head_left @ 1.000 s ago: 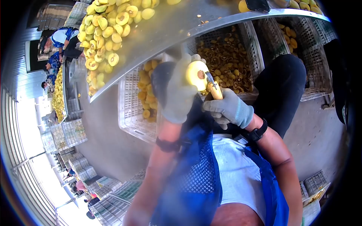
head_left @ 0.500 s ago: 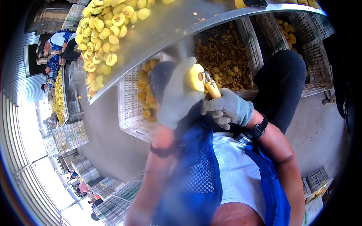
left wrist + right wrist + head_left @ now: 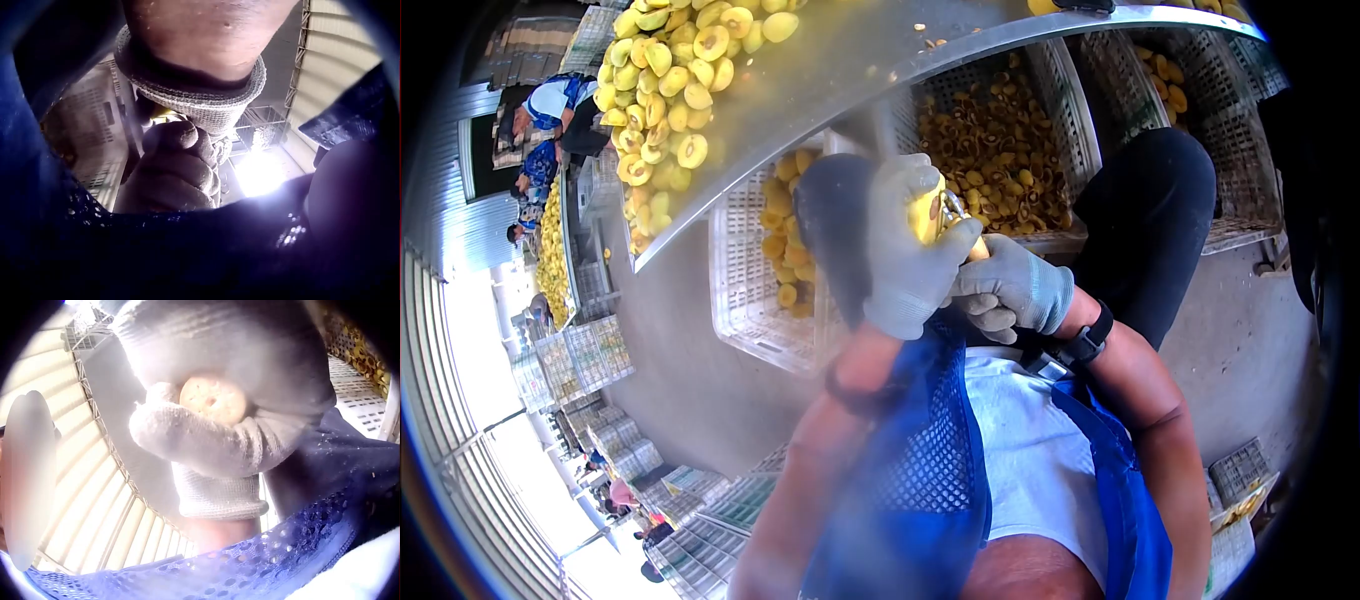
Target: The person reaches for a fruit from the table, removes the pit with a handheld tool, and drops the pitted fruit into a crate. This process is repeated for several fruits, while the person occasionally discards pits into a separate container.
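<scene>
In the head view my gloved left hand (image 3: 900,265) holds a yellow peach half (image 3: 924,212), its cut side turned toward the right. The left thumb reaches across to the tool in my gloved right hand (image 3: 1022,284). That tool is a pitting knife with a wooden handle (image 3: 978,250) and a metal blade (image 3: 952,207), which meets the cut face. Its tip is hidden by the fruit. In the right wrist view the right fingers wrap the handle, whose round butt end (image 3: 215,401) shows. Curled gloved fingers (image 3: 175,165) appear below a knitted cuff (image 3: 206,109) in the left wrist view.
A metal table (image 3: 840,95) bears a heap of peach halves (image 3: 665,85). Below its edge stand a crate of brownish scraps (image 3: 1085,130), a white crate with peach pieces (image 3: 735,290) and another crate (image 3: 1240,150). My knees are beside the crates. Other people (image 3: 550,105) work at the far left.
The left hand has turned the peach half so its cut face points away from the head camera, toward the blade. The left thumb has come across to the tool. The right hand barely moved.
</scene>
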Action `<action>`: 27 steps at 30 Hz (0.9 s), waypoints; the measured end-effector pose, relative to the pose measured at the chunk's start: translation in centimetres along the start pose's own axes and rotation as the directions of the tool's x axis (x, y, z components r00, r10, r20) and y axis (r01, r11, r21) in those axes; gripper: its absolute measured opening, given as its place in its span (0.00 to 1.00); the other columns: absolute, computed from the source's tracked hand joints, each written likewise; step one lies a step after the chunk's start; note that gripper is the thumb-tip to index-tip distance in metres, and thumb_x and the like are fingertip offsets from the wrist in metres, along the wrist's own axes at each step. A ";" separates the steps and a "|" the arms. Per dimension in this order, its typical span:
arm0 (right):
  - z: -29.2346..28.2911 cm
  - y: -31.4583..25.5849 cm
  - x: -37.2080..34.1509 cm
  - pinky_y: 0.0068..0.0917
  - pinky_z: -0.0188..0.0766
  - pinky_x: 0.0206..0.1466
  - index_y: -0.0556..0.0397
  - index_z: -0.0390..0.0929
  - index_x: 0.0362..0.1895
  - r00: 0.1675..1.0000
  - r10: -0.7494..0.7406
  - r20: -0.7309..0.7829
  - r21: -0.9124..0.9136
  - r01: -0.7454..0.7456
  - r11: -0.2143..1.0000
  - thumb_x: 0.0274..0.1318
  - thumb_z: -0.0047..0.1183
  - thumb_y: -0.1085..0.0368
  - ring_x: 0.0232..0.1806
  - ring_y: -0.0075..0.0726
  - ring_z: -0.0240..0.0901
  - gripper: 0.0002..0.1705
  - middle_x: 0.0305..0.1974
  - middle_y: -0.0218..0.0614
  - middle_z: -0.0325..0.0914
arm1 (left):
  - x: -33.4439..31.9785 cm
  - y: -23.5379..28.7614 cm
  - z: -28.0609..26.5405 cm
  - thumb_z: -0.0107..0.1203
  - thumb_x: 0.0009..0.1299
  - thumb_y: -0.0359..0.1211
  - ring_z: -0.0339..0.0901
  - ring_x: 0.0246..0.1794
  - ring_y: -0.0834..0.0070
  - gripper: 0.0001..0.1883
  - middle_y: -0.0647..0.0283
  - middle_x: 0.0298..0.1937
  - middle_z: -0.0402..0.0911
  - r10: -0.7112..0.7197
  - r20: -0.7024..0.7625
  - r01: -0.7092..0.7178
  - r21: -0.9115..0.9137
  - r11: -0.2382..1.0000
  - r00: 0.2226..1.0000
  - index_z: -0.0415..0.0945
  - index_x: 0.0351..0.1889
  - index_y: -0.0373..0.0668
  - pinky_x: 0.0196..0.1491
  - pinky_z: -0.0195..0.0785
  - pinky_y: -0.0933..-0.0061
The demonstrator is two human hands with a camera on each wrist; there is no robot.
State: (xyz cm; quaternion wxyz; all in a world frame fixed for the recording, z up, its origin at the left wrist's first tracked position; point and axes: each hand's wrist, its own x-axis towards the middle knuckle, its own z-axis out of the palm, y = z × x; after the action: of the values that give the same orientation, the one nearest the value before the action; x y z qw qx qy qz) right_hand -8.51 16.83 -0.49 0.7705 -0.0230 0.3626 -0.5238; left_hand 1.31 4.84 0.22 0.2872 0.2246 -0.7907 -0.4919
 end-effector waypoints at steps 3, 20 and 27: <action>0.3 -0.4 -0.4 0.25 0.50 0.10 0.54 0.76 0.29 0.998 -0.023 -0.055 -0.066 0.019 0.998 0.57 0.59 0.64 0.09 0.20 0.55 0.08 0.15 0.23 0.62 | -0.3 -0.7 0.1 0.67 0.55 0.20 0.71 0.58 0.67 0.33 0.55 0.62 0.68 -0.004 0.000 0.004 -0.049 0.999 1.000 0.67 0.59 0.37 0.60 0.70 0.66; 0.2 0.4 0.0 0.23 0.52 0.10 0.57 0.74 0.32 0.990 -0.115 -0.087 -0.269 0.088 0.959 0.61 0.58 0.65 0.10 0.20 0.59 0.10 0.15 0.23 0.64 | -0.3 0.8 0.5 0.68 0.56 0.23 0.75 0.47 0.71 0.31 0.55 0.50 0.74 -0.218 -0.072 0.215 -0.045 0.976 0.973 0.68 0.58 0.36 0.50 0.74 0.69; 0.3 -0.1 -0.2 0.22 0.56 0.10 0.58 0.74 0.35 0.984 -0.133 -0.119 -0.337 0.086 0.938 0.63 0.58 0.64 0.10 0.20 0.62 0.10 0.16 0.24 0.66 | -1.0 -1.8 1.2 0.65 0.59 0.21 0.76 0.52 0.70 0.30 0.56 0.58 0.72 -0.132 -0.093 0.105 -0.248 0.963 0.987 0.68 0.60 0.36 0.54 0.74 0.69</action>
State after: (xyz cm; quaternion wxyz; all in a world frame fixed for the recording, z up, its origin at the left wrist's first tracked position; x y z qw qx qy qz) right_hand -8.44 16.80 -0.13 0.6981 -0.1351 0.4963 -0.4981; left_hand 1.38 5.49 -2.04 0.3249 0.2612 -0.6931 -0.5880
